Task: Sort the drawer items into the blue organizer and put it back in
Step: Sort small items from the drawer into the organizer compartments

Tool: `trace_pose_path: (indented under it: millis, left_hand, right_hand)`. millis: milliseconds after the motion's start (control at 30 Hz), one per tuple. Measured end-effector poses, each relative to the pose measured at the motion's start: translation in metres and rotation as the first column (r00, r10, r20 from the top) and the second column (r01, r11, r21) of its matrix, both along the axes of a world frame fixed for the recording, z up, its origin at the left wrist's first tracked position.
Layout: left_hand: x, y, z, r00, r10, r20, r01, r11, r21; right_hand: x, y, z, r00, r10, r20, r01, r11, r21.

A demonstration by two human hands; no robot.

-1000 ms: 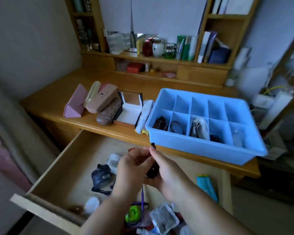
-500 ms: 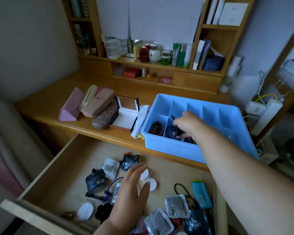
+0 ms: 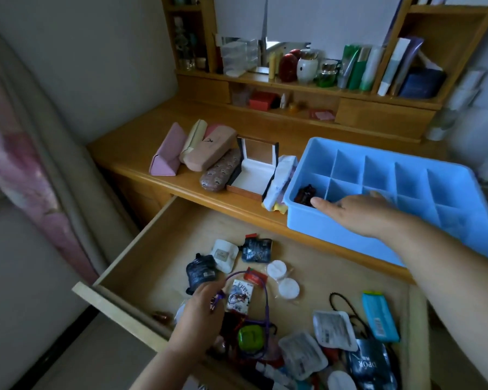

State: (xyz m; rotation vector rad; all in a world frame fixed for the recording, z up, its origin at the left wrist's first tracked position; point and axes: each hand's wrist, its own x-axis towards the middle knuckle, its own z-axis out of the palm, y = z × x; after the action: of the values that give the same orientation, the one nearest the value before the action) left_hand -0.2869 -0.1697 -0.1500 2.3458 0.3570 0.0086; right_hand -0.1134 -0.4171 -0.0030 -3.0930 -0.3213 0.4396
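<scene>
Wooden surface (image 3: 141,153) under cluttered shelves carries the blue organizer (image 3: 350,229) at its right front edge, above the open drawer (image 3: 158,249). Since half a second ago, right hand (image 3: 361,212) lifted from the organizer's compartments, fingers relaxed, empty; left hand (image 3: 200,319) dropped onto drawer items, fingers curling at purple cord (image 3: 265,294), grip unclear.

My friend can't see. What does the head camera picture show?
A person's right hand reaches over a blue organizer on a wooden desk, while the left hand reaches into an open drawer full of small packets.
</scene>
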Motion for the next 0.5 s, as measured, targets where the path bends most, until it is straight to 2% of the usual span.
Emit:
trace_pose_path:
  millis: [33, 67, 133, 167, 200, 233, 267, 367, 433, 500]
  left_hand:
    - [0.001, 0.006, -0.001, 0.999, 0.033, 0.006, -0.034, 0.999, 0.034]
    - [0.003, 0.014, -0.001, 0.997, 0.074, 0.028, -0.076, 0.994, 0.074]
    - [0.007, 0.030, -0.001, 0.991, 0.122, 0.062, -0.130, 0.981, 0.145]
    - [0.010, 0.037, -0.002, 0.993, 0.113, 0.045, -0.120, 0.976, 0.182]
    - [0.014, 0.043, -0.003, 0.997, 0.081, -0.002, -0.078, 0.970, 0.230]
    - [0.019, 0.047, -0.004, 0.997, 0.033, -0.070, -0.011, 0.957, 0.291]
    - [0.024, 0.049, -0.006, 0.989, -0.025, -0.149, 0.076, 0.935, 0.346]
    - [0.039, 0.046, -0.016, 0.910, -0.200, -0.362, 0.365, 0.802, 0.474]
    - [0.046, 0.044, -0.022, 0.870, -0.256, -0.421, 0.472, 0.679, 0.563]
    - [0.052, 0.044, -0.027, 0.859, -0.273, -0.434, 0.505, 0.591, 0.629]
  right_hand:
    - [0.000, -0.001, -0.002, 0.991, 0.042, 0.126, -0.044, 0.999, 0.008]
    - [-0.003, -0.003, -0.004, 0.942, 0.085, 0.324, -0.104, 0.994, 0.040]
    - [-0.018, -0.004, -0.010, 0.708, 0.142, 0.692, -0.335, 0.930, 0.152]
    - [-0.030, -0.003, -0.016, 0.590, 0.153, 0.793, -0.466, 0.867, 0.179]
    - [-0.042, 0.001, -0.022, 0.531, 0.169, 0.830, -0.560, 0.805, 0.195]
    - [-0.054, 0.006, -0.031, 0.519, 0.198, 0.831, -0.626, 0.751, 0.212]
    - [-0.066, 0.012, -0.041, 0.545, 0.228, 0.807, -0.656, 0.715, 0.241]
    - [-0.095, 0.025, -0.075, 0.676, 0.305, 0.671, -0.644, 0.688, 0.335]
    - [-0.107, 0.028, -0.092, 0.734, 0.343, 0.586, -0.622, 0.685, 0.378]
    - [-0.114, 0.027, -0.102, 0.784, 0.348, 0.515, -0.586, 0.690, 0.426]
